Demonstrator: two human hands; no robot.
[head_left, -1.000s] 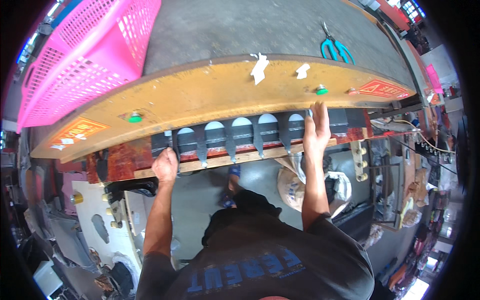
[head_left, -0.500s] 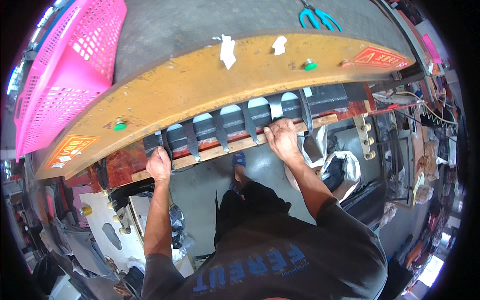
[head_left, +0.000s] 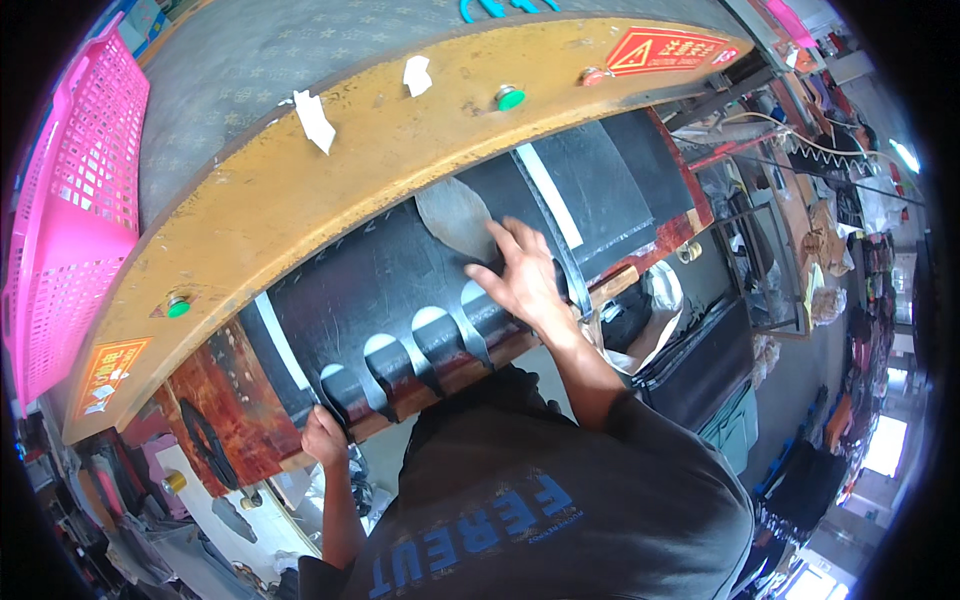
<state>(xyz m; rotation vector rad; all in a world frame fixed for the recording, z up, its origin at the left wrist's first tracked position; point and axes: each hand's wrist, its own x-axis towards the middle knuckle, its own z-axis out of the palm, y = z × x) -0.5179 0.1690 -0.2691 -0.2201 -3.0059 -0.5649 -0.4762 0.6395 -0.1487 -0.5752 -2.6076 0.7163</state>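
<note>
A black sheet (head_left: 400, 270) with a row of rounded cut-outs along its near edge lies under the yellow front edge of a machine (head_left: 330, 190). My right hand (head_left: 520, 280) rests flat on the sheet, fingers spread, beside a grey oval cut piece (head_left: 458, 215). My left hand (head_left: 322, 438) grips the sheet's near left corner at the edge of the wooden board (head_left: 230, 400) beneath it.
A pink plastic basket (head_left: 70, 220) sits on the grey machine top at the left. Green buttons (head_left: 510, 98) and paper scraps (head_left: 315, 118) dot the yellow edge. Blue scissors (head_left: 495, 8) lie at the top. Bags and clutter (head_left: 820, 240) fill the right side and floor.
The view has tilted and closed in on the sheet. My right hand moved from the sheet's near edge up onto its surface next to the oval piece. My left hand stays at the corner.
</note>
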